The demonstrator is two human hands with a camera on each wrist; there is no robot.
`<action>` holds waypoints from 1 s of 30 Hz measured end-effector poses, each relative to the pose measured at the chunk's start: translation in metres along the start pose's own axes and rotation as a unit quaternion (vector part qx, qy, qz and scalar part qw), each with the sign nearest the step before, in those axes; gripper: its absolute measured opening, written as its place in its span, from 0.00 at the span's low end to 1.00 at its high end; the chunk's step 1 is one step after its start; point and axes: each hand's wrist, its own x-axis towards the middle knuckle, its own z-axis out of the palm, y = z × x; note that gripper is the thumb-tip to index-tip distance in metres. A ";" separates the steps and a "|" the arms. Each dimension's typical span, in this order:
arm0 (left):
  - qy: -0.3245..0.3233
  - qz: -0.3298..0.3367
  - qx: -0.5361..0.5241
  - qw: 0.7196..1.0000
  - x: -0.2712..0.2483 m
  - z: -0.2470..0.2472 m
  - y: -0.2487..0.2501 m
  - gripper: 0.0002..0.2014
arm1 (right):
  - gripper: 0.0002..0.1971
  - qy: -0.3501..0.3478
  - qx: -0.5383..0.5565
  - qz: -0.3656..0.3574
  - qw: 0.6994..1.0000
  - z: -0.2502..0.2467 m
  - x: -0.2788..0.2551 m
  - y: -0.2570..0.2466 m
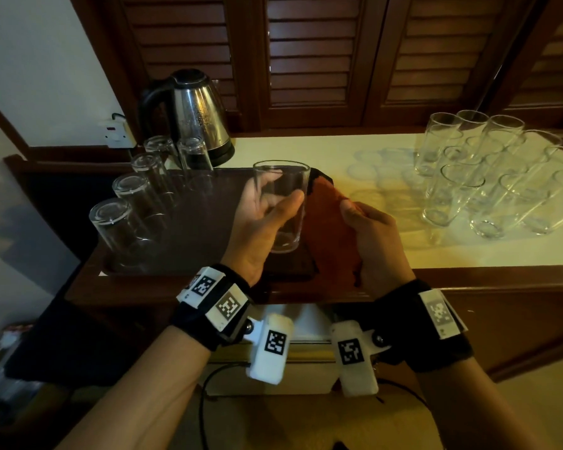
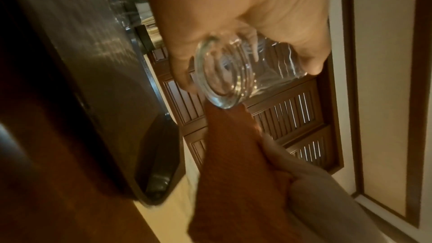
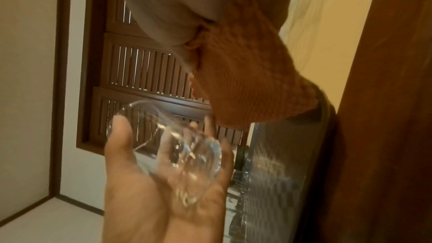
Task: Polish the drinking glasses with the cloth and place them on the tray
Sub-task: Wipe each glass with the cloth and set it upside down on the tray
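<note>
My left hand point(image 1: 264, 219) grips a clear drinking glass point(image 1: 281, 206) upright above the dark tray point(image 1: 208, 222), thumb across its front. The glass's thick base point(image 2: 219, 84) faces the left wrist camera. Just to its right, my right hand point(image 1: 371, 235) holds a folded orange cloth point(image 1: 329, 219), its thumb pressed on top; the cloth point(image 3: 247, 73) hangs beside the glass point(image 3: 177, 147). Several glasses point(image 1: 134, 203) stand upside down along the tray's left side. A group of upright glasses point(image 1: 488, 170) waits on the cream counter at the right.
A steel kettle point(image 1: 195, 115) stands behind the tray near a wall socket point(image 1: 117, 133). Louvred wooden doors point(image 1: 312, 53) close off the back. The counter's dark wood front edge point(image 1: 468, 277) runs below my hands. Cables point(image 1: 208, 384) hang under the counter.
</note>
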 end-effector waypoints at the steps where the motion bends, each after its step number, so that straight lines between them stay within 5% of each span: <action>1: -0.011 -0.003 0.030 0.999 0.000 -0.004 0.001 0.26 | 0.10 0.006 0.018 -0.008 1.000 -0.005 -0.001 -0.003; 10: -0.160 -0.033 0.239 0.957 -0.002 -0.029 0.008 0.30 | 0.11 0.021 0.083 -0.087 0.992 -0.015 -0.012 -0.024; 14: -0.160 -0.008 0.222 0.962 -0.005 -0.028 0.010 0.20 | 0.16 -0.105 -0.002 -0.180 0.978 0.000 -0.024 -0.022; 20: -0.151 0.023 0.213 0.965 -0.003 -0.039 0.026 0.15 | 0.19 -0.242 -0.172 -0.298 0.907 0.011 -0.033 -0.005; 25: -0.152 0.049 0.256 0.953 0.000 -0.049 0.041 0.14 | 0.19 -0.281 -0.217 -0.242 0.903 0.014 -0.025 -0.012; 30: -0.222 0.072 0.364 0.902 0.004 -0.052 0.050 0.24 | 0.17 -0.357 -0.186 -0.106 0.909 0.013 -0.022 -0.019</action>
